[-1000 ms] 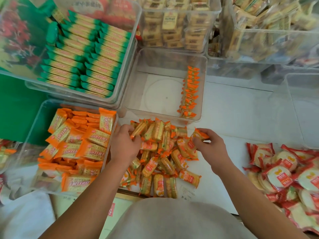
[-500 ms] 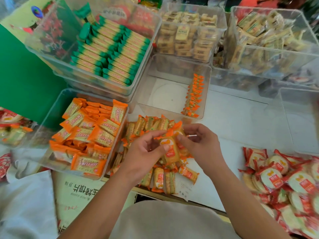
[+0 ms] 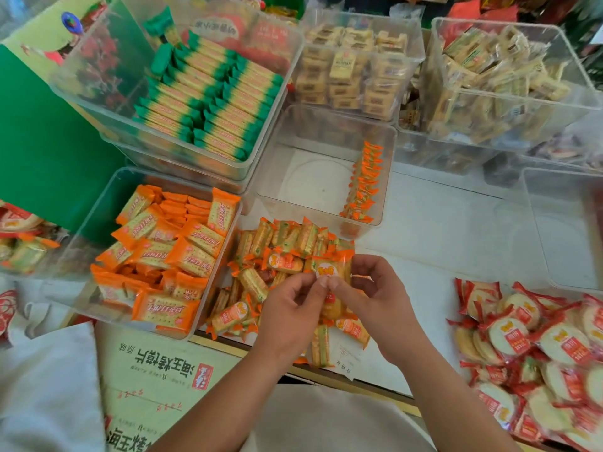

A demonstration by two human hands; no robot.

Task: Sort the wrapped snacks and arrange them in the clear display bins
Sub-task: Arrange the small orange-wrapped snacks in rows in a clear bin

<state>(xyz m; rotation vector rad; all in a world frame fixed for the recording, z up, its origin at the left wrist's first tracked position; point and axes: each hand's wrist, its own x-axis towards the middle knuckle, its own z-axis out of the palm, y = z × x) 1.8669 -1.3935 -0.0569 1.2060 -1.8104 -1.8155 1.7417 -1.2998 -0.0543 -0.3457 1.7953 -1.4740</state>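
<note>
Left hand and right hand both pinch orange-wrapped snacks (thumb tips nearly touching) just above the near loose pile.

Snack pile on table, front centre. Left hand and right hand pinch one pack just above it. Cracker bin left of pile. Middle bin behind pile, snack row along its right wall. Rear-left bin sits on a lower bin. Rear bin behind middle bin, corner bin to its right. Round packs right of pile, side bin behind them.
</note>
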